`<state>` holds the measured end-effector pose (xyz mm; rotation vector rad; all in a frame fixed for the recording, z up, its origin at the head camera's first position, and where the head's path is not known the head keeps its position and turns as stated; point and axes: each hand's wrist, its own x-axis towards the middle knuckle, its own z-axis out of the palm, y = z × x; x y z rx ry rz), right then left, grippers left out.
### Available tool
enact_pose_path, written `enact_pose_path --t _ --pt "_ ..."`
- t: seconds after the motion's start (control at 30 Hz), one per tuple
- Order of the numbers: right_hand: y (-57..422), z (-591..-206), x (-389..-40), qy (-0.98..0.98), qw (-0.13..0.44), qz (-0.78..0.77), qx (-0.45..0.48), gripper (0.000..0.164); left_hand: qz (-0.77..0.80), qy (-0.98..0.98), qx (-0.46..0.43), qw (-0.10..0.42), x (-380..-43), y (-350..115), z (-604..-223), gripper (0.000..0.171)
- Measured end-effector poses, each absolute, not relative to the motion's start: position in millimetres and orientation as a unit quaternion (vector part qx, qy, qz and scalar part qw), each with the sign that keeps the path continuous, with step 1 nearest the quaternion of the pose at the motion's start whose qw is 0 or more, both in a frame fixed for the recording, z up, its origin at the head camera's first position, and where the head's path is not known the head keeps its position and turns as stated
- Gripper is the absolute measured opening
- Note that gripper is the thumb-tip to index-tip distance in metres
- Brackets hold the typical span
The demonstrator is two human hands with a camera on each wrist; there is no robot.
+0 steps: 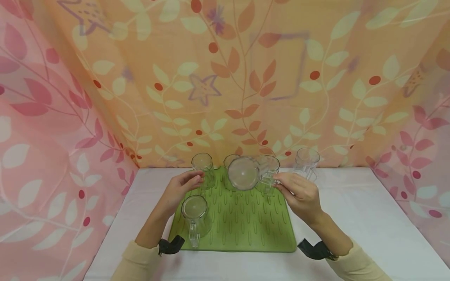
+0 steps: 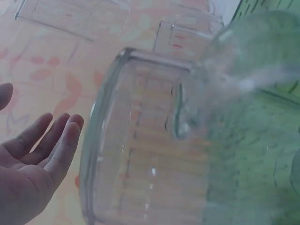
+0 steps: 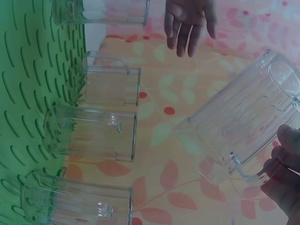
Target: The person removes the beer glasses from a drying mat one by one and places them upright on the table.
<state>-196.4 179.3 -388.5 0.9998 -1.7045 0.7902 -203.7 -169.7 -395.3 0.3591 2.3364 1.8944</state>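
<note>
Only the right wrist view shows the left hand (image 3: 190,16), fingers relaxed, clear of standing mugs (image 3: 89,133); the right hand (image 3: 287,176) grips a raised mug (image 3: 243,110).

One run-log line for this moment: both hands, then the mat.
right hand: holds glass mug aloft by handle | left hand: holds nothing | green ridged mat: other glass mugs on it
</note>
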Motion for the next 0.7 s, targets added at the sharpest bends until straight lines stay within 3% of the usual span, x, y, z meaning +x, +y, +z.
enact_pose_path --t 0.7 --pt "171.6 -394.3 -198.8 -0.654 0.506 0.304 0.472 0.026 0.676 0.713 0.118 0.145 -222.0 -135.6 -377.8 0.051"
